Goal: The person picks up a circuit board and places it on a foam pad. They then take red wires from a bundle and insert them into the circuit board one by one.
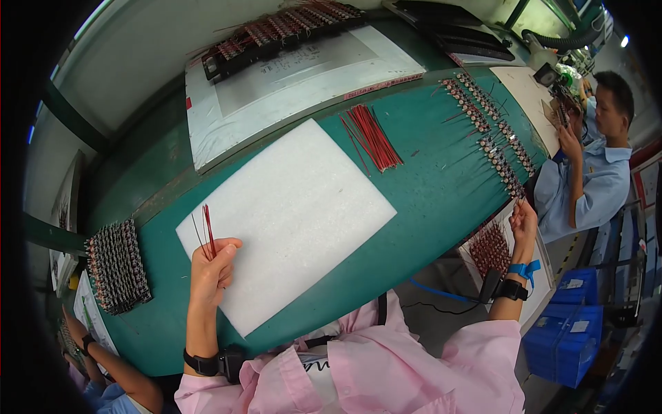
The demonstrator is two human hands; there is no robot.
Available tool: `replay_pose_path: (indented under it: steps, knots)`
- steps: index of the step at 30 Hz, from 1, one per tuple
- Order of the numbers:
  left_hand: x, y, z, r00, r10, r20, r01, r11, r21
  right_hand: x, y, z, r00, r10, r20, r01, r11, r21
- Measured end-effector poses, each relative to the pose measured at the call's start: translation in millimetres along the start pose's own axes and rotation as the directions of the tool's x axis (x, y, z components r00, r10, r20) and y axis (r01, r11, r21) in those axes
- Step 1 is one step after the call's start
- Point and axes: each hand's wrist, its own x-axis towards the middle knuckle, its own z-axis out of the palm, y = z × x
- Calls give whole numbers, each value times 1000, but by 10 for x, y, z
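My left hand (212, 270) is closed in a fist above the white foam sheet (303, 200), with a few thin red and dark wires (209, 231) standing up out of it. At the right edge of the table, the fingers of my right hand (524, 224) are pinched on the near end of a strip of small circuit boards (501, 165) with round parts and thin wires. More such strips (476, 93) lie beyond and beside it. A bundle of red wires (374, 138) rests on the green mat (427, 193) past the foam.
At left sits a stack of wired boards (118, 265). A black tray of wired boards (289, 31) stands on a white panel (296, 90) at the back. Below my right arm are more wired boards (489, 247) and blue boxes (565, 338). Co-workers (586, 165) are at both sides.
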Motion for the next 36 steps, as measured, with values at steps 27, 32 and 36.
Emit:
replay_pose_path:
  steps: [27,32,36]
  knots:
    - [-1201,-43,-1418,431,758,-490,-138,592,794,-1879,381,2376,516,-39,856,313,939,-145]
    - [-1272,237,-2125,262,782,-565,206,527,825,-2103,395,2771,257,56,965,409,898,-161]
    - [-1106,282,-2429,315,826,-467,263,396,880,-2076,440,2832,246,84,966,390,904,-178]
